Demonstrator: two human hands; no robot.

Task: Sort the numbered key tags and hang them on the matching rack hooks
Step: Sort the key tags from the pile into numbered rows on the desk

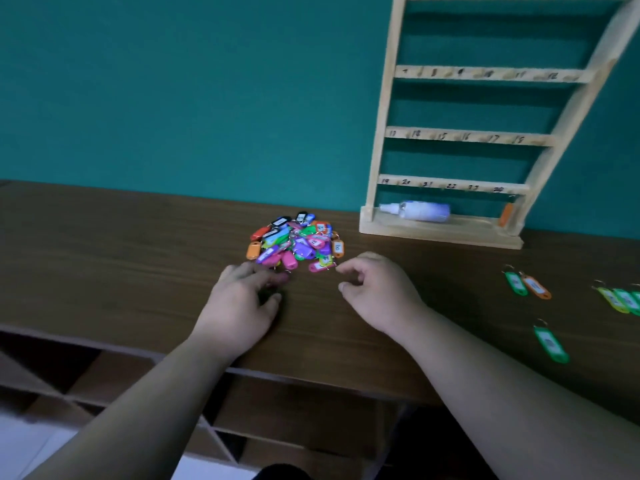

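Nearest, at 7 o'clock below the front edge of the brown table (104, 258), dark wooden cubbyholes (114, 379) show. Both bare forearms reach in from the bottom of the view. The left hand (242, 306) lies low over the tabletop at the centre, its fingers stretched forward and loosely spread, thumb apart from them, gripping nothing that shows. The right hand (377, 292) hovers just beside it at 3 o'clock, its fingers softly curled inward, forefinger and thumb apart and grasping nothing. Well off at 3 o'clock from the right hand, sorted tags lie flat on the table: a lone green tag (550, 342) nearest, then a green and orange pair (526, 285) side by side, and yellow-green tags (620, 299) cut off by the frame's edge. At 12 o'clock from the hands, just past the fingertips, sits the pile of key tags (296, 244), a heap of orange, red, pink, purple, green and blue tags with metal rings; their labels are too blurred to read. Farther back at 1 o'clock stands the wooden rack (377, 140), upright against the teal wall (173, 98), its rails marked with handwritten numbers. A white bottle (415, 211) lies on its side in the base, and one orange tag (506, 214) hangs below the lowest rail's right end.
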